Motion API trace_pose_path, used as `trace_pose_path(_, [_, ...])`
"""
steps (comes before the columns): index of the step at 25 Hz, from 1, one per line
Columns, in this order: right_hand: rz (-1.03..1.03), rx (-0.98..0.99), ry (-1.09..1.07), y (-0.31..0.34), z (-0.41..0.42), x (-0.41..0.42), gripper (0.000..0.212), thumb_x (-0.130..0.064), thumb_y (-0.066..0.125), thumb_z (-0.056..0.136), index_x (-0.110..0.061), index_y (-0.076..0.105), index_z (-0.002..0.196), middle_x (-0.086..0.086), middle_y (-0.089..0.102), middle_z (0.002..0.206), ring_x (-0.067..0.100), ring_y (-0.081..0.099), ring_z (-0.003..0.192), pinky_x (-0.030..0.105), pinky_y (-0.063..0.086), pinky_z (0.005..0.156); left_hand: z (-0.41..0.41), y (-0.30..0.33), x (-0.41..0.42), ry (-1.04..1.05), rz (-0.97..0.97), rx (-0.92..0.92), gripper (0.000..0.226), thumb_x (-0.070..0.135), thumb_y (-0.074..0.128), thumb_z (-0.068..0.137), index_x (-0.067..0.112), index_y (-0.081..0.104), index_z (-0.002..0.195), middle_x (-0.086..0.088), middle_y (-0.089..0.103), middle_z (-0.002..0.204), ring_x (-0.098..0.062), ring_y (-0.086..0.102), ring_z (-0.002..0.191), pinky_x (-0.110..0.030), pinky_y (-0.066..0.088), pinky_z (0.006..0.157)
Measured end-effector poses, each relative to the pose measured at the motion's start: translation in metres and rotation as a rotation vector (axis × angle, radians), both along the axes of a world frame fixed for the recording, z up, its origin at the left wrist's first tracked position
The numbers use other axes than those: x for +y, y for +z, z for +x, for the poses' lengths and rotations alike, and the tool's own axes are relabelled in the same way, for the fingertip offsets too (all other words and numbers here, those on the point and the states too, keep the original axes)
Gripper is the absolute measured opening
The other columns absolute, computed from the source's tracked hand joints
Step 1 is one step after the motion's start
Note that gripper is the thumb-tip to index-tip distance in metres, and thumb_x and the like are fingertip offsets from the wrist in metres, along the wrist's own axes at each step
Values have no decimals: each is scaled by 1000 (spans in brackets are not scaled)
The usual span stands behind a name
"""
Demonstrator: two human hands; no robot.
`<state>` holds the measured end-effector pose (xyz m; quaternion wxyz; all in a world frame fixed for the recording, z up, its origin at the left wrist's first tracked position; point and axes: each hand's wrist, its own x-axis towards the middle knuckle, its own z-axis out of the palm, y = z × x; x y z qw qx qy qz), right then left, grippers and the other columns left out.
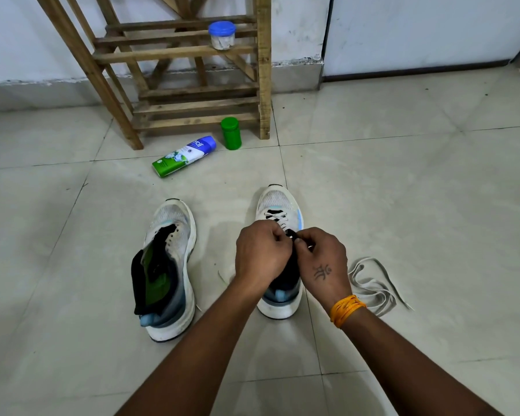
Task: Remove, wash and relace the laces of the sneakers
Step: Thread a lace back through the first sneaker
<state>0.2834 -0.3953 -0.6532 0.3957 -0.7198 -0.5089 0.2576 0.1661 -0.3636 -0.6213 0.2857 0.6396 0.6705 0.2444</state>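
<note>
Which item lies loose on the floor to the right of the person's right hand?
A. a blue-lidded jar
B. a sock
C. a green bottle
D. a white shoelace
D: the white shoelace lies in loops on the tiles beside the right hand.

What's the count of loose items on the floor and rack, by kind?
Sneakers: 2, the unlaced one and the one under the hands
Loose lace: 1
Containers: 3, lying bottle, green jar, blue-lidded jar on the rack
Total: 6
</note>
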Motion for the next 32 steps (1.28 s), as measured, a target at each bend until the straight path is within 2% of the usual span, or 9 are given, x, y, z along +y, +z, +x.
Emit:
trace_pose_path(4, [-7, 105, -2, -3, 3, -2, 15, -13, 61, 93, -16, 76, 96, -3, 73, 89, 16, 67, 85, 37, 54, 80, 2, -3, 4, 22, -112, -103, 13, 19, 64, 80, 17, 72, 70, 6, 67, 63, -13, 64, 65, -28, 50, 61])
trace_pose_path(8, [41, 124, 21, -7, 5, -4, 12, -14, 63, 93, -18, 75, 94, -4, 72, 86, 15, 66, 83, 40, 55, 78, -4, -1, 11, 110, -371, -433, 18, 7, 67, 82, 15, 68, 66, 4, 56, 52, -13, 48, 48, -20, 38, 47])
trace_pose_path(11, [79, 99, 31, -7, 3, -6, 9, -14, 67, 91, -17, 74, 95, -4, 70, 88, 13, 65, 83, 38, 55, 78, -10, 1, 16, 86, -465, -535, 8, 3, 69, 82, 9, 69, 76, 0, 54, 53, -11, 43, 44, -18, 34, 41])
trace_pose_path(17, [133, 40, 43, -9, 2, -7, 12, -13, 71, 87, -19, 76, 96, -7, 69, 89, 8, 66, 83, 34, 55, 79, -9, -5, 19, 81, -453, -508, 7, 4, 68, 80, 9, 68, 74, -1, 53, 53, -12, 42, 44, -18, 32, 41])
trace_pose_path(23, [134, 156, 10, -5, -1, -11, 16, -14, 78, 84, -25, 79, 96, -12, 73, 90, 1, 69, 84, 19, 54, 80, -18, -7, 24, -27, -481, -534, 7, 4, 68, 81, 8, 70, 77, -2, 52, 55, -11, 40, 44, -20, 29, 42])
trace_pose_path(26, [120, 185, 3, -5, 0, -12, 18, -13, 77, 85, -27, 80, 96, -13, 74, 91, 1, 69, 86, 18, 54, 81, -19, -7, 25, -65, -496, -537, 6, 4, 69, 83, 7, 71, 79, -1, 53, 55, -10, 43, 43, -20, 32, 41])
trace_pose_path(32, [172, 195, 25, -3, 3, -15, 22, -7, 74, 88, -26, 81, 97, -14, 73, 91, 1, 68, 87, 12, 51, 80, -14, -7, 29, 44, -455, -503, 4, 4, 67, 81, 5, 70, 78, -2, 53, 54, -13, 42, 45, -19, 31, 40])
